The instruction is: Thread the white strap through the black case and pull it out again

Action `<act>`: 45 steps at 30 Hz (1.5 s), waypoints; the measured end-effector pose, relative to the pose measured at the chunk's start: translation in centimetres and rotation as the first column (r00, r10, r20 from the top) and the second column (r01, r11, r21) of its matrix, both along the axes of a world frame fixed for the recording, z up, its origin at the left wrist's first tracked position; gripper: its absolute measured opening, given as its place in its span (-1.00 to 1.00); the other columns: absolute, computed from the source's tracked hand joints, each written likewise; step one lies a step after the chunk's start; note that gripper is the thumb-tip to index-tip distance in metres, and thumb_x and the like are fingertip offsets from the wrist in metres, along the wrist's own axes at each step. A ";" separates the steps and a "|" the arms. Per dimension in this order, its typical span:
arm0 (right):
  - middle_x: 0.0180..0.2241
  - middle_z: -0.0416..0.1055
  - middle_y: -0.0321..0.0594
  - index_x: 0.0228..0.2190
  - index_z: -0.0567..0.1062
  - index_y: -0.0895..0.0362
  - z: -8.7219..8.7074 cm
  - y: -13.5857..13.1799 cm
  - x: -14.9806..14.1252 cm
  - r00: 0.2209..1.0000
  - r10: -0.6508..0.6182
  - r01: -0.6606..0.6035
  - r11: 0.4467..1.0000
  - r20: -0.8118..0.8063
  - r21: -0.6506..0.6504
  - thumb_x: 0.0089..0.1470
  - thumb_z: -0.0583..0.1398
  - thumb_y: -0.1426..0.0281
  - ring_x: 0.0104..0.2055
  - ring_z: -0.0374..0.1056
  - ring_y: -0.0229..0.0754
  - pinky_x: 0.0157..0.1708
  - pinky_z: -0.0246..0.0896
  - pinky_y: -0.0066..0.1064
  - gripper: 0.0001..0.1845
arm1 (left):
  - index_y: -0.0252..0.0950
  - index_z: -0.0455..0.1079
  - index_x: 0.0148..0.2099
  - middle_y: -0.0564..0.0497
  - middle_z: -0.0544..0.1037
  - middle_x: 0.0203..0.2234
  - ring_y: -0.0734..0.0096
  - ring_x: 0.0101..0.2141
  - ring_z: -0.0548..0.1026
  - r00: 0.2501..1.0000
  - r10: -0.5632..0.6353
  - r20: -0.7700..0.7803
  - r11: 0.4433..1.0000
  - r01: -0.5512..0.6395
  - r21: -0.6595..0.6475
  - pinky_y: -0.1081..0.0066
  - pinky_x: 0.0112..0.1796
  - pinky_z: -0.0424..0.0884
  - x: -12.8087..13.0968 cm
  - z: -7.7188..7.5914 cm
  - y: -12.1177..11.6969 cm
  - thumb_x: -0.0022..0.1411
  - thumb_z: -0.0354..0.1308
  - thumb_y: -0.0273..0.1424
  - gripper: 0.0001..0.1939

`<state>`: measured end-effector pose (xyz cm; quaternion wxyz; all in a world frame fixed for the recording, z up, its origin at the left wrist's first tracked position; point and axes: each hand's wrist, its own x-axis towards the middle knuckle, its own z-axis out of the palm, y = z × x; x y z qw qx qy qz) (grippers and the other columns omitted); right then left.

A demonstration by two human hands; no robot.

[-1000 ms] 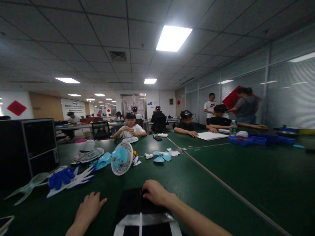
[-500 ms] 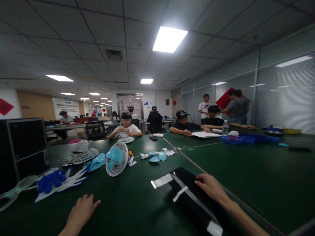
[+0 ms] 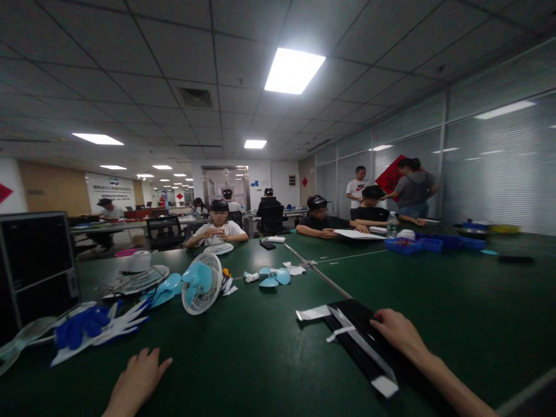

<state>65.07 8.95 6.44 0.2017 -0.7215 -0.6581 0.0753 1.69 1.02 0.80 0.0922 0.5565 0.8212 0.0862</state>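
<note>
A flat black piece, with a grey band along it and white strips sticking out at its side and ends, lies on the green table. Its exact kind I cannot make out. The fingers of my right hand are closed at its right edge; the thumb is mostly hidden. My left hand rests on the table at the lower left, palm down, fingers loosely apart and holding nothing. Nearest to it are blue-and-white gloves.
A white fan grille with blue blades stands mid-table, with a loose blue fan blade beyond. At left is a black cabinet. Blue trays and a water bottle stand far right. Co-workers sit across the table.
My right hand and the black piece have moved to the right, and the piece now lies flatter on the table. My left hand stays at nearly the same place.
</note>
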 end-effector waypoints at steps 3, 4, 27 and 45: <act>-0.20 0.54 -0.02 -0.29 0.56 0.16 0.1 -0.5 -0.5 0.999 -0.006 0.004 0.999 0.042 0.034 0.09 0.09 0.31 -0.16 0.46 -0.01 -0.27 0.32 -0.34 -0.71 | -0.41 0.35 0.14 -0.29 0.37 0.13 -0.04 0.09 0.36 1.000 0.005 0.003 0.999 -0.005 0.039 0.08 -0.02 0.36 -0.2 -0.3 0.2 0.15 -0.04 -0.08 -0.35; -0.18 0.53 0.00 -0.26 0.55 0.17 0.2 -0.8 -0.7 0.999 0.000 -0.003 0.998 0.048 0.062 0.09 0.08 0.30 -0.14 0.45 -0.01 -0.25 0.32 -0.34 -0.70 | -0.41 0.36 0.13 -0.29 0.38 0.12 -0.04 0.08 0.37 1.000 0.004 0.002 0.999 -0.004 0.047 0.09 -0.02 0.37 -0.3 -0.4 0.2 0.14 -0.04 -0.08 -0.35; -0.34 0.56 -0.04 -0.15 0.48 0.20 -2.5 -8.5 -2.1 0.958 0.074 -0.089 0.995 -0.276 -0.040 -0.14 0.04 -0.02 -0.29 0.47 0.01 -0.32 0.29 -0.31 -0.33 | -0.43 0.28 0.19 -0.30 0.34 0.15 0.01 0.10 0.35 1.000 0.014 -0.002 1.000 -0.014 -0.018 0.14 0.00 0.35 -0.3 -0.4 0.4 0.14 -0.04 -0.07 -0.31; -0.31 0.55 -0.12 -0.31 0.50 0.14 3.8 -7.8 -7.4 0.827 0.275 -0.126 0.941 -0.490 0.315 0.00 0.08 0.09 -0.28 0.46 -0.04 -0.30 0.32 -0.33 -0.59 | -0.46 0.29 0.18 -0.31 0.37 0.13 -0.04 0.09 0.35 0.999 -0.009 -0.036 1.000 0.009 0.006 0.11 0.00 0.35 -0.1 -0.5 0.2 0.12 -0.08 -0.06 -0.28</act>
